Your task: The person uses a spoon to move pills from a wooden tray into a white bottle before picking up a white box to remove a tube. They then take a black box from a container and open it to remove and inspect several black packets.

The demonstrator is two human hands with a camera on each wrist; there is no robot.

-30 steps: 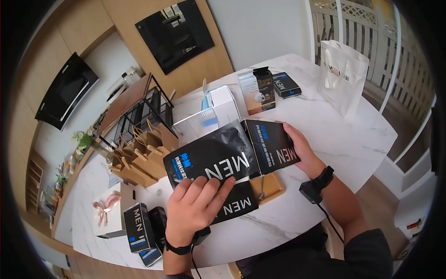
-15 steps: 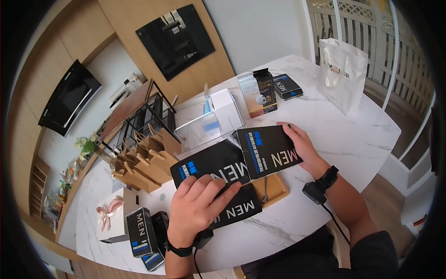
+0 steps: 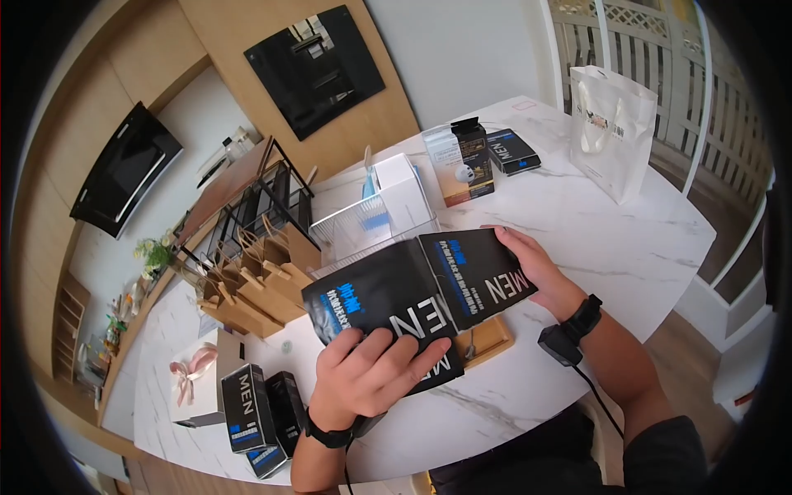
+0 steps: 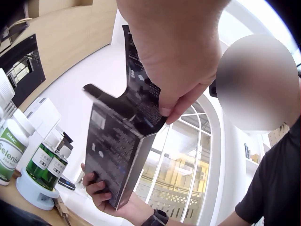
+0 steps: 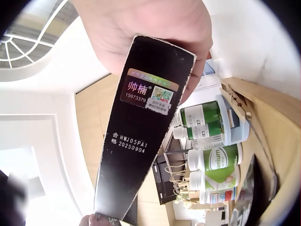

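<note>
In the head view, my left hand (image 3: 375,375) pinches a black pouch (image 3: 351,289) marked MEN at its lower edge. The pouch's right side meets the left end of a black box (image 3: 470,276), which my right hand (image 3: 536,268) grips by its far end. Another black MEN item (image 3: 437,378) lies partly hidden below the pouch. From the left wrist, an open flap (image 4: 101,96) stands out from the box (image 4: 113,155), near my left thumb and finger. The right wrist view shows a sticker on the box's narrow side (image 5: 136,136), with my right palm (image 5: 150,28) behind it.
Black MEN boxes (image 3: 247,408) stand by a ribboned white box (image 3: 194,379) at the left. Paper bags (image 3: 256,293), a wire basket (image 3: 355,227) and a wooden tray (image 3: 491,338) are nearby. An upright box (image 3: 458,165) and a white bag (image 3: 610,136) stand farther back.
My left hand has shifted right, and the pouch's shiny grey picture beside the box has gone out of sight. The box in my right hand has turned slightly and moved a little down.
</note>
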